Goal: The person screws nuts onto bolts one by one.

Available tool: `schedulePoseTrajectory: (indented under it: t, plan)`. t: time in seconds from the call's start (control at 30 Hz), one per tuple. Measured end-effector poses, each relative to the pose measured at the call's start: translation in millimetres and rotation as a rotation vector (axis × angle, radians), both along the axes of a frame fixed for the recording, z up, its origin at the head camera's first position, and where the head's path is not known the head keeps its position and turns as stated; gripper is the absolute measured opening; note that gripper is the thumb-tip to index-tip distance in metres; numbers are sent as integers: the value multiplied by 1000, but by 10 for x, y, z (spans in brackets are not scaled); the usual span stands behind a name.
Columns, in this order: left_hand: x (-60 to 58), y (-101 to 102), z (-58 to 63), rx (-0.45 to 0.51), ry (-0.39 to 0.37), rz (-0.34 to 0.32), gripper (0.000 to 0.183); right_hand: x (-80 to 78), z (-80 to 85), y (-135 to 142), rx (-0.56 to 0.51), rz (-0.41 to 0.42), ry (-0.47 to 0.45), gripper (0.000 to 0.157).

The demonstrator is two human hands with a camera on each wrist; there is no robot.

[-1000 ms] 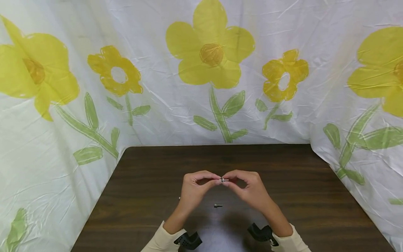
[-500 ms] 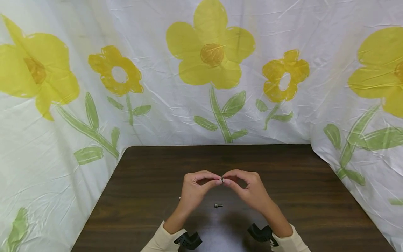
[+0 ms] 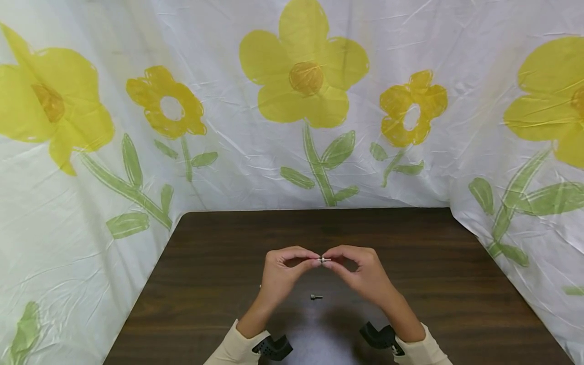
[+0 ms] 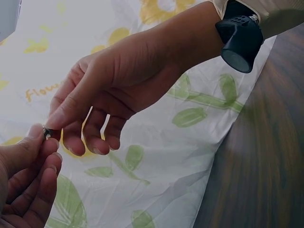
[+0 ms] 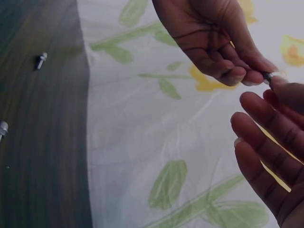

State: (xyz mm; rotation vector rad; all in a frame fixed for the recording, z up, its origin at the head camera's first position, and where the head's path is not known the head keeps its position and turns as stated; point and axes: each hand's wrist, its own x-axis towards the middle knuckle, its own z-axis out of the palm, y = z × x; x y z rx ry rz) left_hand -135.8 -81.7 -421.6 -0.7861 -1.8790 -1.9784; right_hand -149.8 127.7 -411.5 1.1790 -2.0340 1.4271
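Note:
A small metal bolt point(image 3: 325, 259) with a collar-like piece around it is held in the air between both hands, its shank pointing right. My left hand point(image 3: 280, 274) pinches its left end between thumb and index finger. Thumb and index finger of my right hand point(image 3: 365, 271) meet around the shank side, right at the collar. From the left wrist view, the bolt point(image 4: 47, 133) shows as a dark and silver bit between the fingertips, mostly covered. The right wrist view shows only a sliver of the bolt point(image 5: 268, 77), and the other right-hand fingers are spread loosely.
A second bolt point(image 3: 316, 297) lies on the dark wooden table point(image 3: 205, 304) below the hands. Another bolt point(image 5: 4, 128) sits at the left edge of the right wrist view. A white flowered curtain point(image 3: 237, 167) hangs around the table. Both wrists wear black cameras.
Half a second ago the right thumb and finger covered the bolt's shank; now they have drawn back and it shows again, as it did a second ago. The left hand stays put.

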Motion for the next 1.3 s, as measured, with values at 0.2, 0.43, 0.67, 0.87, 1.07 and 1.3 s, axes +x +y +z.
schedulePoseTrajectory:
  t: [0.2,0.43,0.67,0.87,1.07,1.3]
  plan:
    - [7,3,-7,-8,-4,-4,9,19,-1,-22,14,-22,-10,13]
    - [8,14,13,-4,-16,-13,9,19,1,-26,24,-25,-50,23]
    - [-1,-5,12,-18,-2,23,9,12,-4,-1,-11,-15,-26,27]
    - [-1,-14,0,-1,-5,5,9,3,1,-9,-25,6,30,38]
    - [8,-7,-4,-2,-5,-4,10,14,5,-19,-18,14,22,30]
    - [16,9,8,-2,-5,-14,10,25,0,-16,15,0,-30,18]
